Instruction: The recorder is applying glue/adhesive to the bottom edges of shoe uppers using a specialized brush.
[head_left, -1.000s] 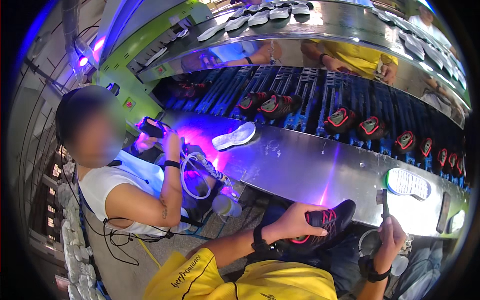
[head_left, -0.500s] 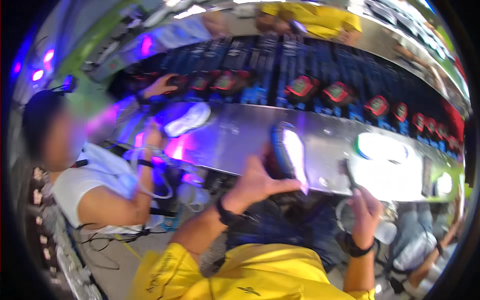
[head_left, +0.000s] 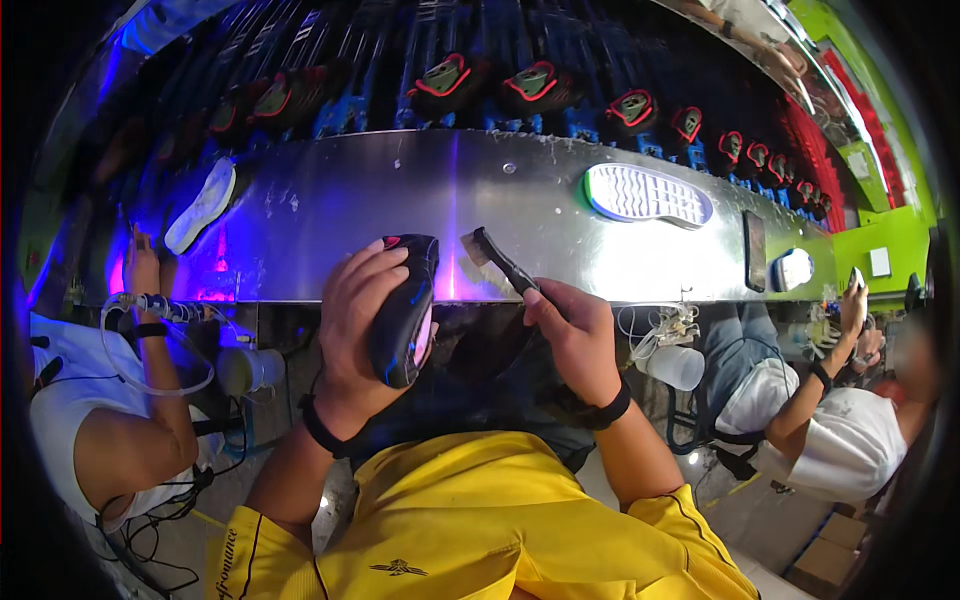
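Observation:
My left hand (head_left: pixel 350 310) is wrapped round a black shoe upper (head_left: pixel 405 320) with thin blue lines, just in front of the metal bench. The upper is on its side, and a strip of its pale pinkish underside shows at the right. In my right hand (head_left: pixel 580 335) is a small black-handled brush (head_left: pixel 510 270), pinched by thumb and fingers. Its brown bristles face left over the bench edge, apart from the upper. Beyond my right hand, a white shoe sole (head_left: pixel 650 195) with a green-lit heel lies on the bench.
The metal bench (head_left: pixel 350 200) runs across in front of me. Behind it, a conveyor carries several black-and-red shoes (head_left: pixel 535 85). Another white sole (head_left: pixel 203 205) lies at the left, a dark phone-like slab (head_left: pixel 754 250) at the right. Co-workers in white sit on either side.
The upper has turned so its dark side faces up and its bright underside is mostly hidden. The brush has come nearer the upper, bristles now leftward. My view has swung down and right.

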